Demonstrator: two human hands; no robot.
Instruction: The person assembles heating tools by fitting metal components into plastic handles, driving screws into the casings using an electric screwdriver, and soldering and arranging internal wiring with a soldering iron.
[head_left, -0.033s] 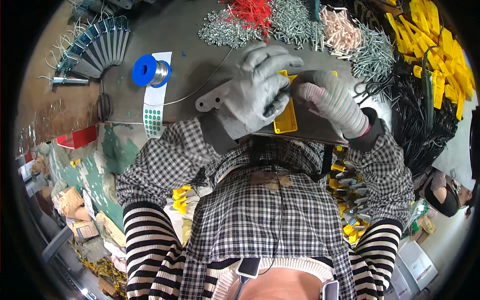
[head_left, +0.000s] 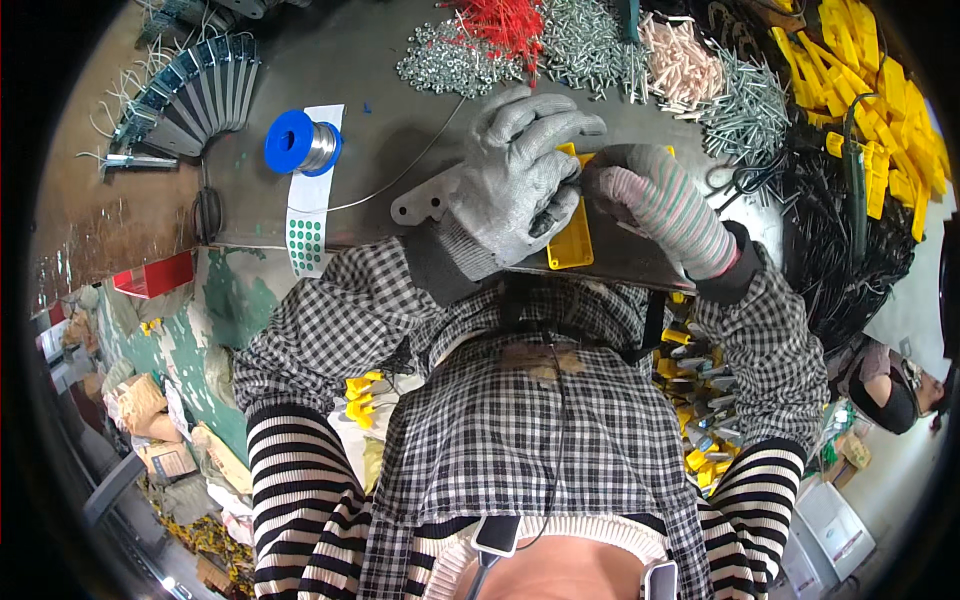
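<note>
My left hand [head_left: 520,180], in a grey coated glove, is over the bench with its upper fingers loosely stretched. Its thumb and forefinger come together beside my right hand [head_left: 655,195]. That hand wears a striped knit glove with a grey palm, and its fingers curl inward, hiding their tips. What either hand pinches is hidden. Beneath and between them lies a yellow plastic housing [head_left: 571,248], partly covered by the gloves. A grey metal plate with holes [head_left: 418,203] sticks out from under my left hand.
A blue spool of solder wire [head_left: 290,143] stands left on a white strip with green dots [head_left: 305,240]. Far piles hold nuts [head_left: 450,60], red parts [head_left: 505,22], screws [head_left: 590,45] and pink sleeves [head_left: 683,60]. Yellow housings [head_left: 875,110] and black cables [head_left: 840,260] lie right.
My left wrist has shifted very slightly. Otherwise the hands and the things on the bench stay as they were.
</note>
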